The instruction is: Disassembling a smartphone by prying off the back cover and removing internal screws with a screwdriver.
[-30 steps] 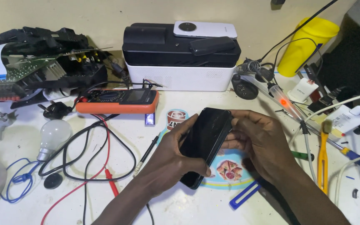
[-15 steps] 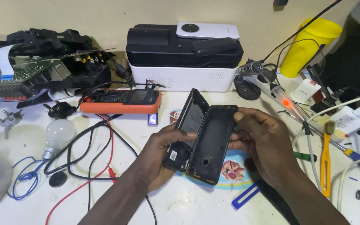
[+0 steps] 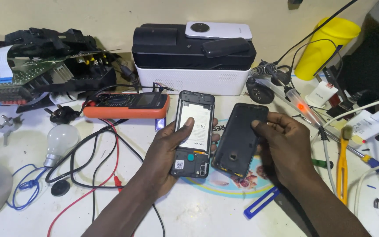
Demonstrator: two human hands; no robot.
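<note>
Fingers (image 3: 188, 127) grip phone (image 3: 193, 131); back cover (image 3: 240, 138) just beside.

White workbench (image 3: 207, 210) carries a multimeter (image 3: 128, 105), light bulb (image 3: 60, 140), tangled leads (image 3: 97, 162), perhaps a sticker (image 3: 237, 182)

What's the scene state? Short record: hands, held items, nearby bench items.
left hand: holds opened phone body, inside facing up, thumb on it
right hand: holds black back cover, detached from phone
separation: cover beside the body, apart
behind: orange multimeter, black-and-white box
left of bench: light bulb, red and black leads
</note>
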